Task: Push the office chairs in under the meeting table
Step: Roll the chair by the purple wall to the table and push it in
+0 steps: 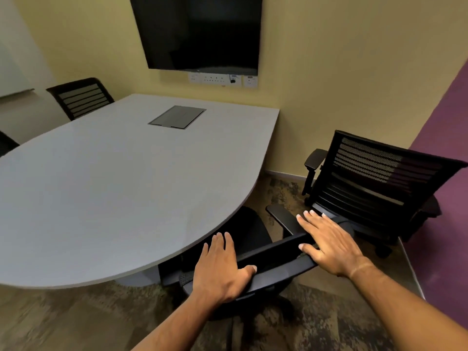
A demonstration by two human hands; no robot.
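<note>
A black office chair (274,264) stands at the near curved edge of the grey meeting table (106,188), its seat partly under the tabletop. My left hand (220,267) lies on the left end of its backrest top with straight fingers and the thumb along the rail. My right hand (326,241) rests flat on the right end of the same backrest, fingers straight. A second black mesh-back chair (374,178) stands apart from the table on the right, near the purple wall.
Another black chair (81,97) sits at the table's far left side, and part of one more (6,143) shows at the left edge. A dark screen (197,34) hangs on the yellow wall. A cable hatch (177,117) is set in the tabletop. Patterned carpet covers the floor.
</note>
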